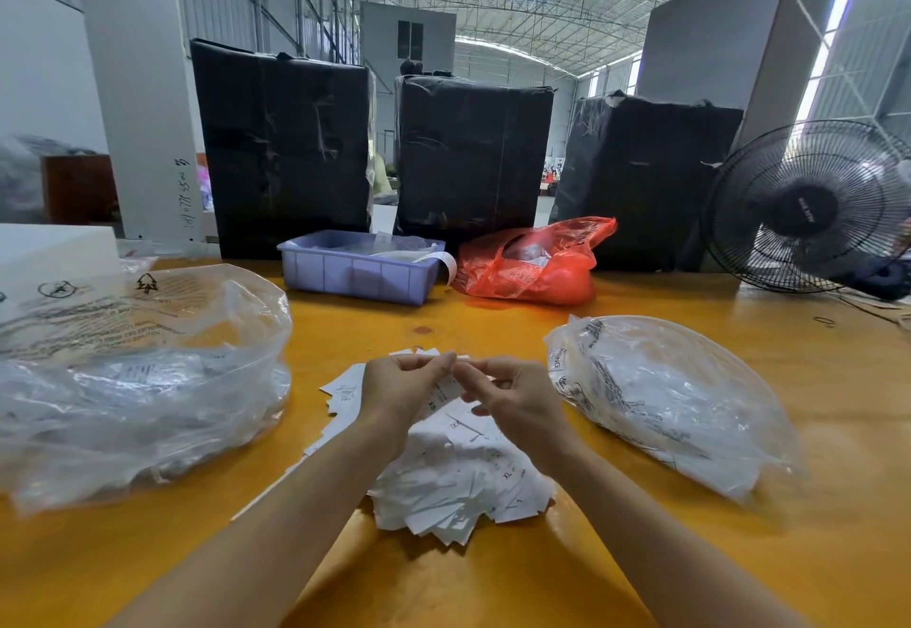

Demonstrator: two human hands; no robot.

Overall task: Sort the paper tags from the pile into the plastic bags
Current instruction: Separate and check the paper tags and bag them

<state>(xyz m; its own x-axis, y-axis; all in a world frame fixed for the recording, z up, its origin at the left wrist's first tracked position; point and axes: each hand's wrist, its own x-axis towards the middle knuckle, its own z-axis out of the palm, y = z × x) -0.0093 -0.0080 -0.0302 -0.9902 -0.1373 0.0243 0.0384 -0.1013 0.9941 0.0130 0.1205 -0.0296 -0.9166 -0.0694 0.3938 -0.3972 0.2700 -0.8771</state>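
Both hands are raised together just above the pile: the left hand (394, 393) and the right hand (512, 403) each have curled fingers pinching the same small white paper tag (443, 393), which hangs between them with "XS" printed on its lower part. The fingertips of the two hands nearly meet at the tag's top edge.

Directly beneath lies the loose heap of white paper tags (458, 484), thin flat rectangular slips fanned at all angles, a few showing size letters such as "XL". It rests on the glossy orange-yellow wooden table (493, 578).

Judging by the grip, the step in hand is reading or separating one tag before it goes into a bag. The next move calls for one hand to let go and the other to carry the slip sideways to the right bag's opening without dragging more tags along.

To the left sits a large crumpled clear plastic bag with black print (138, 381), its mouth gaping toward the pile; to the right a smaller clear plastic bag (670, 405), already holding white slips. Both are soft, wrinkled and shiny.

Farther back stand a lilac plastic crate (360, 277), a translucent red plastic bag (532, 267), three black-wrapped bales (473, 154) and a black wire-cage fan (808, 208).
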